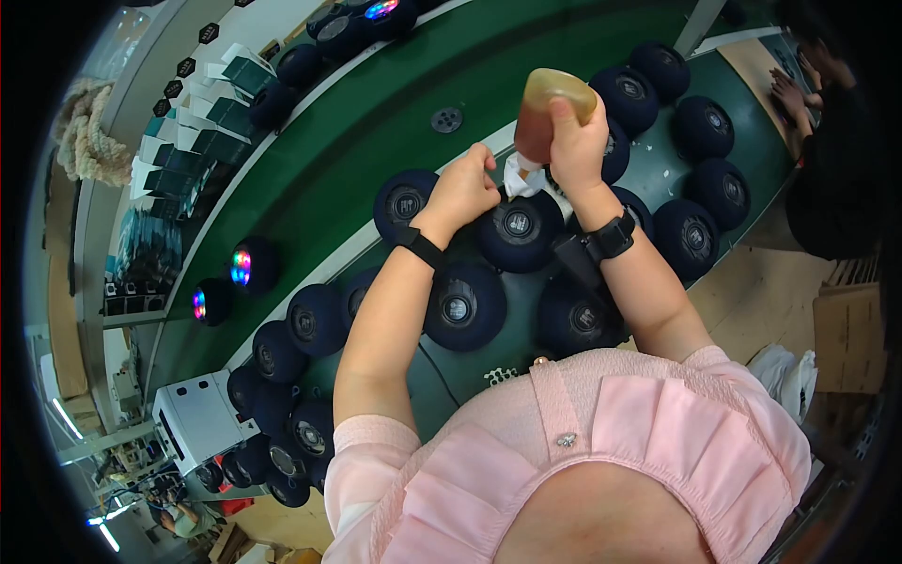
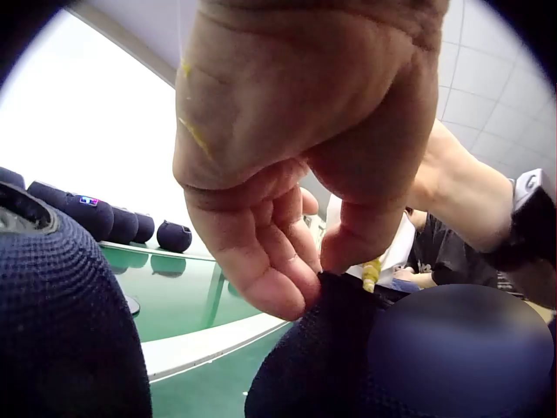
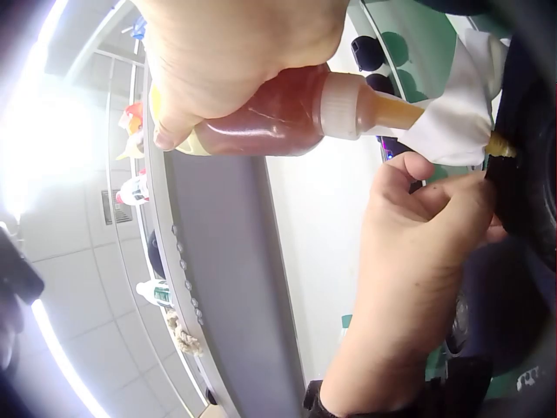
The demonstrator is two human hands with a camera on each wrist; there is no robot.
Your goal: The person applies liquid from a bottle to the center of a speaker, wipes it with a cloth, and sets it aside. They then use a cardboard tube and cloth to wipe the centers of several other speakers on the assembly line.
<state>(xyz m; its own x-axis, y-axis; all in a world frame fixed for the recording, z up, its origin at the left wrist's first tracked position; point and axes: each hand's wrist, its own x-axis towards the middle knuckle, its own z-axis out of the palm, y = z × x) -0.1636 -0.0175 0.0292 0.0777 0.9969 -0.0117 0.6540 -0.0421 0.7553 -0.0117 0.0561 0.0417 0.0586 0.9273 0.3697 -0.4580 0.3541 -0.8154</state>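
My right hand (image 1: 578, 146) grips a squeeze bottle (image 1: 536, 133) of amber glue, tipped with its nozzle down. White cloth or tissue (image 3: 457, 117) wraps the nozzle, and the yellowish tip (image 3: 499, 146) is right at the rim of a round, dark blue fabric-covered speaker (image 1: 517, 246). At that rim, thumb and forefinger of my left hand (image 1: 462, 193) pinch the fabric edge (image 2: 335, 300), close beside the tip. Yellow smears mark the left hand in the left wrist view. Another speaker (image 1: 402, 211) stands just left of the one worked on.
Several more speakers (image 1: 467, 310) crowd the green bench, on both sides and nearer me. Beyond a pale rail runs a green belt (image 1: 376, 179) with lit speakers (image 1: 252, 266). Small boxes (image 1: 225, 117) line the far shelf. Another person (image 1: 836, 160) sits at the right.
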